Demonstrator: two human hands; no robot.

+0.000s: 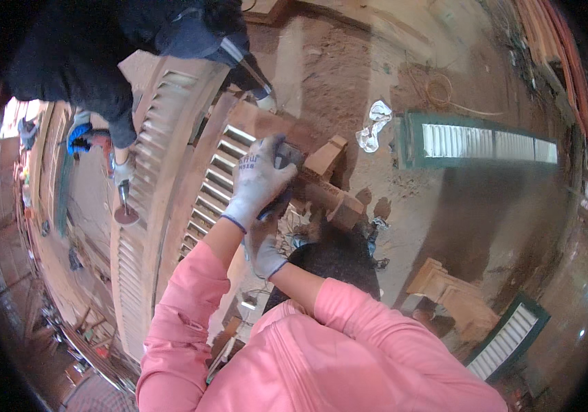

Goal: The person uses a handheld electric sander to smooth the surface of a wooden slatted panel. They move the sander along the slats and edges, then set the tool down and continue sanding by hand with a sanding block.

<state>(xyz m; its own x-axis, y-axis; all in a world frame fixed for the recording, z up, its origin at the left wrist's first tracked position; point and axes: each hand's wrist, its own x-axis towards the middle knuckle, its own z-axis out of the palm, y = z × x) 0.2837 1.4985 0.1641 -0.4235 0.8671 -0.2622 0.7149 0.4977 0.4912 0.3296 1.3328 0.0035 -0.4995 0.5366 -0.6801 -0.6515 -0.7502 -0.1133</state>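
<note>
Two gloved hands work my shutter (215, 175) at twelve o'clock: my left hand (256, 180) presses a dark sanding block (287, 156) closed-fisted onto the slats for firm pressure, my right hand (263, 250) braces the frame below, its grip hidden, while another person's grinder (123, 202) runs at nine o'clock.

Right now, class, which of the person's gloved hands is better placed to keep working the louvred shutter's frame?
Left. The left hand sits on top of the wooden shutter, fingers wrapped round a dark block. The right hand is lower, beside the frame edge, holding nothing visible.
</note>
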